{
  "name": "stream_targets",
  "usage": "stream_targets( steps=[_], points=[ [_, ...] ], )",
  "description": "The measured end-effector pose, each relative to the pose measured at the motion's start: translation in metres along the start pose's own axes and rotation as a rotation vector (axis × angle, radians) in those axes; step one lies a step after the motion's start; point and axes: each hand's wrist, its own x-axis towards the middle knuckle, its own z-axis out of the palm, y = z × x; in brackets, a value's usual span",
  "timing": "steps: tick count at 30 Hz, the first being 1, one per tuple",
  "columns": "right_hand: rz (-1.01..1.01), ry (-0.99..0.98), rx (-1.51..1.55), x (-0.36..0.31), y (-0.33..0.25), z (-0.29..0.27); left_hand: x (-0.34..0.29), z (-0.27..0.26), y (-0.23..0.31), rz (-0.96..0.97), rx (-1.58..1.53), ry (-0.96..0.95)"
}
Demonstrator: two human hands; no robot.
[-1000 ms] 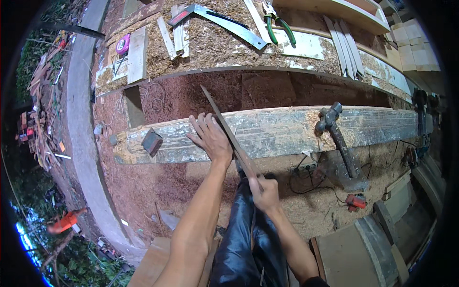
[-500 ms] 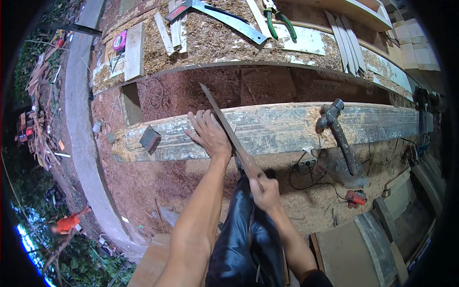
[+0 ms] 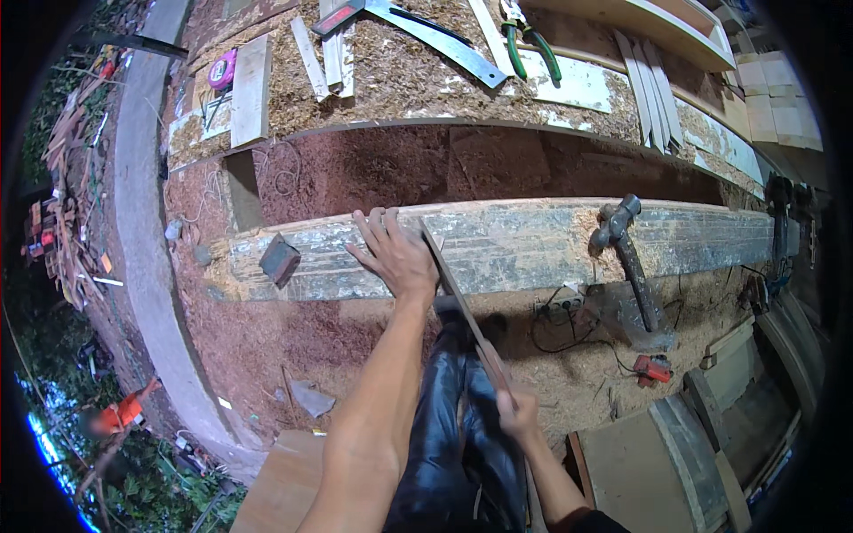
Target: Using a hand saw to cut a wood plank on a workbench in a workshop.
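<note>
My right hand (image 3: 517,410) is closed round the near end of a long, narrow brown handsaw (image 3: 455,289), seen nearly edge-on and slightly blurred. The saw slants across the near edge of a worn wooden plank (image 3: 515,233), its tip just right of my left hand (image 3: 398,253). With fingers spread, that hand presses down on the plank. A small pale bit of wood shows beside it; whatever lies under the palm is hidden. Left of it sits a small dark block (image 3: 281,259). Farther right, a hammer (image 3: 624,249) lies across the plank with its handle over the near edge.
Beyond a gap, a shavings-covered bench (image 3: 400,75) holds a red-handled saw (image 3: 435,40), green-handled pliers (image 3: 531,49), a pink tape measure (image 3: 222,69) and wood strips (image 3: 647,89). A clamp (image 3: 780,222) grips the plank's right end. A power strip with cables (image 3: 562,311) lies below.
My right hand has drawn the saw back toward me, so its tip now lies over the plank instead of past its far edge. My left hand stays in place.
</note>
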Motion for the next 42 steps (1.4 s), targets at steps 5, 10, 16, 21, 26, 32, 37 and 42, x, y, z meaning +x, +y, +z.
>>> stream_targets(
  steps=[5,10,16,21,26,32,37,42],
  points=[
    [0.033,-0.037,0.011,0.07,-0.027,0.024,0.006,-0.004,-0.003,-0.002,-0.007,-0.008],
    [0.155,-0.062,0.026,0.042,-0.028,0.007,0.003,-0.005,-0.001,0.004,-0.003,0.0],
    [0.093,-0.043,0.099,0.052,-0.007,0.01,0.002,0.0,0.0,-0.027,0.001,-0.018],
    [0.199,-0.016,0.208,0.062,-0.01,0.027,-0.001,0.003,-0.002,0.039,-0.035,-0.024],
    [0.089,0.076,0.135,0.012,0.001,0.03,0.003,0.0,0.0,0.096,0.011,-0.049],
    [0.061,0.131,0.029,0.063,-0.026,0.065,0.001,0.002,-0.005,0.126,-0.039,-0.008],
    [-0.082,0.165,-0.031,0.009,-0.003,0.055,0.004,0.002,0.0,0.135,0.001,0.004],
    [0.03,0.148,0.11,0.038,-0.005,0.061,0.004,0.004,0.001,0.126,0.008,-0.007]
  ],
)
